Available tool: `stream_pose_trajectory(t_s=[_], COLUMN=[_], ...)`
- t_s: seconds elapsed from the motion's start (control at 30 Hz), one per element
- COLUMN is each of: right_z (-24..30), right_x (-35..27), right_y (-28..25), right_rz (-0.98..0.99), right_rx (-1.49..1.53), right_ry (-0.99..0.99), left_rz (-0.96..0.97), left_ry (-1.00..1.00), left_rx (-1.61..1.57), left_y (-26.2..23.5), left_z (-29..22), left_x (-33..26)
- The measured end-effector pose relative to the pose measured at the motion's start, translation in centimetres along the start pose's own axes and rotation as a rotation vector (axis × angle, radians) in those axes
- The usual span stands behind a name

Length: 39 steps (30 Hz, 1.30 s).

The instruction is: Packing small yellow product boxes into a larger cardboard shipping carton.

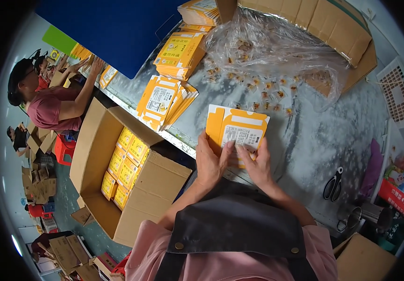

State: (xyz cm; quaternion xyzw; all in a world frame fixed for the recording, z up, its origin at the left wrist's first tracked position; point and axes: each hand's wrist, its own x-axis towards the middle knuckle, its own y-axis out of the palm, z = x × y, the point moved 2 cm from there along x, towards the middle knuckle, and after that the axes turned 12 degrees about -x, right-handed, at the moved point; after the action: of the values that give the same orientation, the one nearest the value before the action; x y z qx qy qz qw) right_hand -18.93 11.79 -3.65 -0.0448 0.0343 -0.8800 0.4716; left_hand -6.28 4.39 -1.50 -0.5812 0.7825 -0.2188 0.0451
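The left hand (210,161) grips the lower left of a flat yellow-and-white cardboard carton (237,122), the right hand (259,166) its lower right, thumbs on the printed face. It is over the mottled grey tabletop (305,154), right of a stack of flat yellow-and-white cartons (160,100) and an open brown cardboard box (153,189) holding small yellow boxes (126,161).

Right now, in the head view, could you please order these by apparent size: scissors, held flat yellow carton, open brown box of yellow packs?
1. Open brown box
2. Flat yellow carton
3. Scissors
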Motion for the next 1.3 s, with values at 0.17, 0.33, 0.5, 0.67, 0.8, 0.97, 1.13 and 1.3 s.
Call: stream_pose_trajectory(t_s=[0.17, 0.33, 0.5, 0.67, 0.8, 0.97, 1.13, 1.3], right_z=[0.9, 1.1, 1.6, 1.1, 0.5, -0.7, -1.4, -1.6], right_x=[-0.4, -1.8, -1.1, -1.0, -0.9, 0.9, 0.7, 1.7], right_y=[0.1, 0.4, -0.3, -0.7, -0.6, -1.3, -1.1, -1.7], right_rz=[0.020, 0.000, 0.016, -0.062, 0.013, -0.010, 0.113, 0.167], right_rx=[-0.027, -0.071, -0.142, -0.228, -0.059, -0.196, -0.029, -0.006], right_ry=[-0.002, -0.033, -0.062, -0.102, -0.019, -0.046, 0.002, -0.031], left_rz=[0.046, 0.056, 0.074, 0.145, 0.143, 0.062, -0.011, -0.018], left_ry=[-0.047, -0.105, -0.013, -0.112, -0.179, -0.036, -0.137, -0.225], left_rx=[-0.224, -0.131, -0.242, -0.094, -0.297, -0.297, -0.377, -0.462], left_y=[0.2, -0.4, -0.6, -0.5, -0.3, 0.0, 0.1, -0.1], left_z=[0.6, 1.0, 0.6, 0.4, -0.5, -0.8, 1.7, 2.0], left_x=[0.3, 0.4, 0.5, 0.0, 0.4, -0.7, -0.1, 0.2])
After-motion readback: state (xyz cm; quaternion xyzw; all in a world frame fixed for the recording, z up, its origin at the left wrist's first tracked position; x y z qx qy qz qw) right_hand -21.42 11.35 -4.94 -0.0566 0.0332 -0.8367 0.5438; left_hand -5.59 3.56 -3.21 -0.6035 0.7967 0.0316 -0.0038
